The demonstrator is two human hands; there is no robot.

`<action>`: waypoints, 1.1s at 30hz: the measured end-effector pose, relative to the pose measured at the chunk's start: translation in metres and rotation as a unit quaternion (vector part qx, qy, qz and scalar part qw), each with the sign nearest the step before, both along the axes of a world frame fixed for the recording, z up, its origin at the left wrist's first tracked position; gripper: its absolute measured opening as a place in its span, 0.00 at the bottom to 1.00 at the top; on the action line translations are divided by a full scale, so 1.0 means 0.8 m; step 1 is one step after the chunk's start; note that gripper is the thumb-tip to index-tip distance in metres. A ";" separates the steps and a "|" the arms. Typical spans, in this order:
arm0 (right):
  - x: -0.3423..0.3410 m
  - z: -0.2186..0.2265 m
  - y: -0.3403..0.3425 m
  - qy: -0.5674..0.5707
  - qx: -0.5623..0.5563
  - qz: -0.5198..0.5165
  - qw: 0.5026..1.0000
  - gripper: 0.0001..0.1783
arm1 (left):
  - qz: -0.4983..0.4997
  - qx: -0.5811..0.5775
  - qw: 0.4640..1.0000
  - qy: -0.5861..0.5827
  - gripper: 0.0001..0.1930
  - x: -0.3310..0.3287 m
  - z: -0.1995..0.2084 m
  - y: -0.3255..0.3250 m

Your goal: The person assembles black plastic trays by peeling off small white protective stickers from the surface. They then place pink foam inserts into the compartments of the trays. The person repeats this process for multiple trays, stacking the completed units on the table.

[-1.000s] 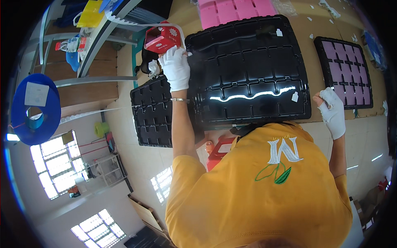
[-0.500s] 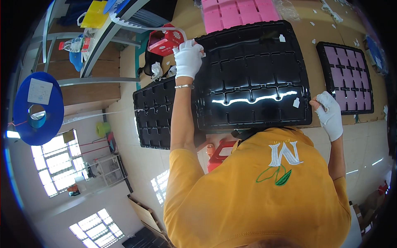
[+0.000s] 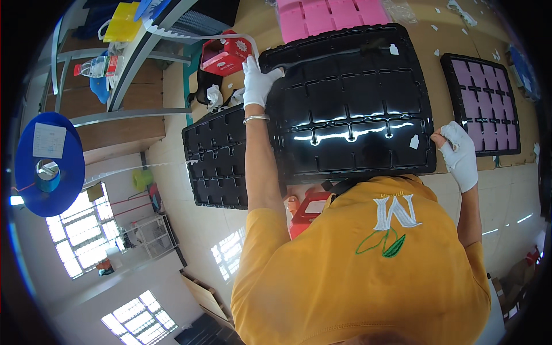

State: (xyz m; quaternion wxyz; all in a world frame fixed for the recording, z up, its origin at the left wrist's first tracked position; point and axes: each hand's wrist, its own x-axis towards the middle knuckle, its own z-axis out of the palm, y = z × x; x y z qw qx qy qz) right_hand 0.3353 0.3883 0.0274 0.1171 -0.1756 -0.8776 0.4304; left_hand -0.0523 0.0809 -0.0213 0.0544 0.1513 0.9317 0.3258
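Note:
A large glossy black plastic tray [image 3: 356,98] with moulded ribs lies in front of me. Two small white bottle-shaped pieces show on it, an upper piece [image 3: 394,50] and a lower piece [image 3: 414,142]. At the tray's upper left edge, my left hand [image 3: 260,83], white-gloved, has its fingers stretched out and its thumb spread toward the tray. A pale curved strip [image 3: 201,38] ends just above those fingers. Beside the tray's right edge, my right hand [image 3: 460,155], also gloved with bare fingertips, is closed in a pinch. What it holds, if anything, is hidden.
A red box [image 3: 230,56] stands beyond my left hand. Another black tray [image 3: 215,155] lies at left, and a black-rimmed purple tray [image 3: 486,106] at right. Pink trays [image 3: 333,17] are at the back. A metal rack [image 3: 135,115] and a blue reel [image 3: 49,144] are at left.
My left hand's fingers have opened out and straightened upward, with the thumb spread aside. My right hand has barely moved. The view has shifted slightly.

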 end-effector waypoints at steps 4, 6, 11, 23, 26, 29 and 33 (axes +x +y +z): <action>0.000 0.000 0.002 -0.001 -0.004 0.007 1.000 0.06 | 0.018 0.053 0.998 -0.031 0.57 -0.009 -0.028 -0.012; 0.001 -0.002 0.002 0.001 -0.001 0.009 1.000 0.05 | 0.038 0.054 0.997 -0.049 0.55 -0.003 -0.023 -0.006; 0.006 0.000 -0.001 0.013 0.014 0.008 1.000 0.06 | 0.131 -0.025 0.986 0.102 0.36 0.011 0.009 0.019; 0.026 -0.010 0.014 0.030 0.020 -0.016 0.999 0.07 | -0.164 -0.228 0.924 0.260 0.08 0.019 0.042 0.010; 0.022 -0.007 0.015 0.015 0.020 -0.010 1.000 0.07 | -0.177 -0.237 0.920 0.255 0.08 0.016 0.043 0.014; 0.023 -0.007 0.014 0.018 0.028 -0.014 0.999 0.07 | -0.189 -0.266 0.917 0.230 0.07 0.023 0.050 0.015; 0.026 -0.009 0.013 0.017 0.017 -0.023 0.999 0.07 | -0.166 -0.243 0.924 0.244 0.07 0.027 0.047 0.013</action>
